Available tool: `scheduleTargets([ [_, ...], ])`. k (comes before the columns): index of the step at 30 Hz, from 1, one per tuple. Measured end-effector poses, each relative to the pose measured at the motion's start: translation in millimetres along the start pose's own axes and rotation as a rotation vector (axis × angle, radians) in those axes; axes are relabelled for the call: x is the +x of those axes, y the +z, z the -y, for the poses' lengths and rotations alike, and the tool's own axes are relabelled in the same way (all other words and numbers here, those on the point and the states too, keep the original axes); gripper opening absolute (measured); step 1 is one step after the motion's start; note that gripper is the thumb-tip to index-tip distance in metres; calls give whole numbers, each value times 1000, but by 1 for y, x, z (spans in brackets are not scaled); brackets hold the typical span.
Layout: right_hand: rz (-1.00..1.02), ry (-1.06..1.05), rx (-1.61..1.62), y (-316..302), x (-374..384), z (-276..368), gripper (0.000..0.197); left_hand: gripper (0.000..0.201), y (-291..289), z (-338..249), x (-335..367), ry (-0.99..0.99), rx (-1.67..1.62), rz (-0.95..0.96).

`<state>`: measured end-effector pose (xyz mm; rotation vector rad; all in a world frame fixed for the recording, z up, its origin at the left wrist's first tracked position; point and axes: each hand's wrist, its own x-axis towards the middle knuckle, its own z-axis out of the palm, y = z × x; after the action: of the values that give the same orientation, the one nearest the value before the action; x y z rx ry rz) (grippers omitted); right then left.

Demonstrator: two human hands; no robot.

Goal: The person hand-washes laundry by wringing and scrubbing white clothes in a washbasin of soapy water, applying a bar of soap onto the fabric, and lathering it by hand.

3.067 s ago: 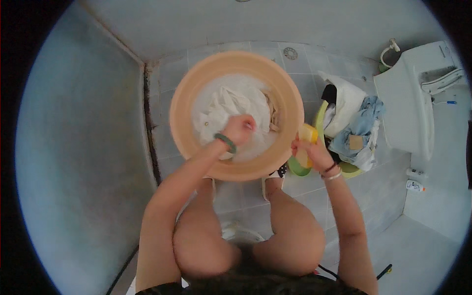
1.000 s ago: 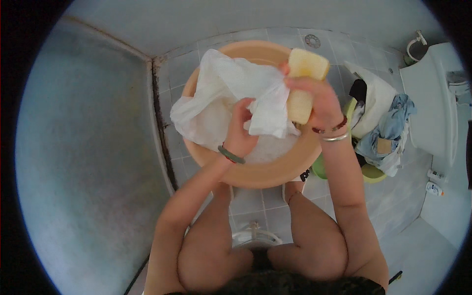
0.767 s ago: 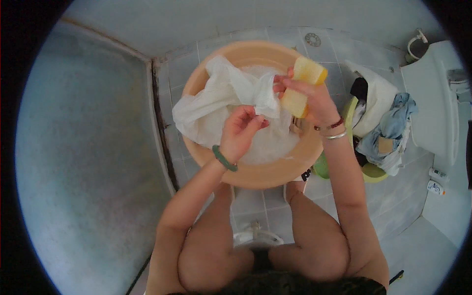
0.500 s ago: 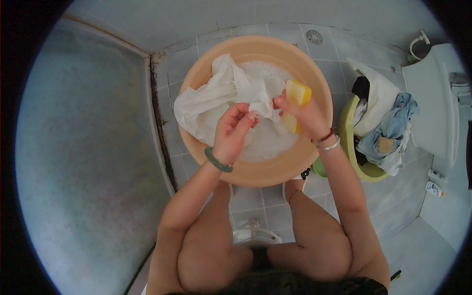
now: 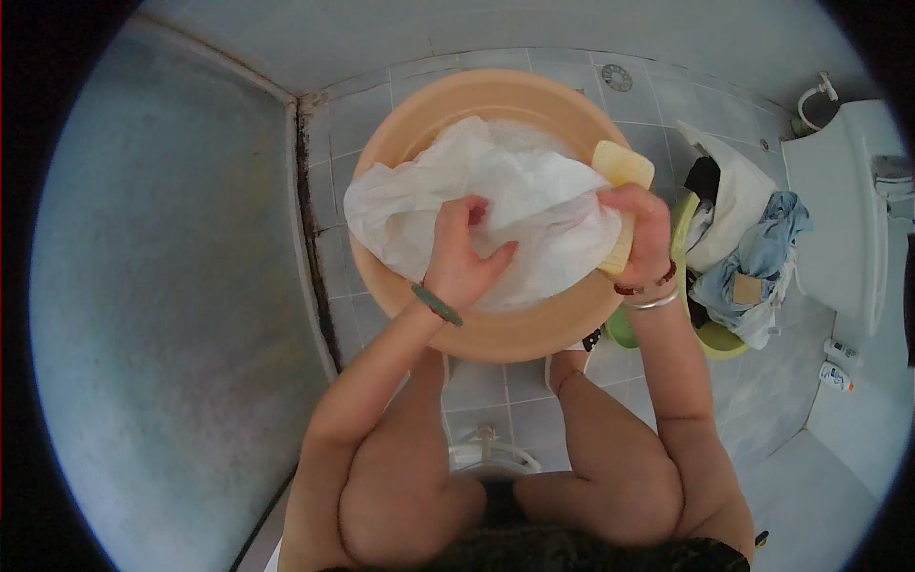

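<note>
A large peach basin (image 5: 534, 336) of sudsy water stands in front of me. Wet white cloth (image 5: 534, 191), thin and creased, is spread across it. My right hand (image 5: 648, 229), at the basin's right side, is closed, pinching the cloth's right edge. It also holds a yellow block (image 5: 624, 165), a sponge or scrubbing brush; which one I cannot tell. Part of the block is hidden behind the hand and cloth. My left hand (image 5: 464, 262) lies over the middle of the cloth, thumb and fingers apart, gripping nothing.
Right of the basin, a yellow-green tub (image 5: 720, 340) is piled with clothes, among them blue denim (image 5: 762, 248). A white sink (image 5: 839, 210) and bottles (image 5: 836, 376) are farther right. A frosted panel (image 5: 181, 286) borders the left. Grey tiles (image 5: 538, 419) cover the floor.
The bunched cloth has been spread out wide over the basin. My right hand has moved right with the yellow block and the cloth's edge; my left hand has let go and opened.
</note>
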<state>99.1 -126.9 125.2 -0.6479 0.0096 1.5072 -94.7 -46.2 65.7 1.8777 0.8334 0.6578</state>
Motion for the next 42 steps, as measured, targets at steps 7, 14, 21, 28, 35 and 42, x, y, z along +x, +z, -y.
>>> scheduleTargets([
  [7, 65, -117, -38, 5, -9, 17, 31, 32, -5, 50, -5, -214, -15, -157],
  [14, -307, -602, -831, -20, -6, 45, 26, 17, -71, 20, 1, -50, 159, -294],
  [21, -535, -785, -1387, -32, -12, 57, 22, 23, -101, -30, 5, -123, 144, -76],
  [28, -384, -295, -793, -41, -13, 75, 24, 43, -93, 8, 4, -481, -850, 346],
  [35, -364, -85, -480, -56, -2, 76, 26, 50, -60, -6, -3, -535, -1442, 42],
  [42, -474, -216, -521, -74, 15, 69, 22, 43, -60, 6, -5, -357, -478, 192],
])
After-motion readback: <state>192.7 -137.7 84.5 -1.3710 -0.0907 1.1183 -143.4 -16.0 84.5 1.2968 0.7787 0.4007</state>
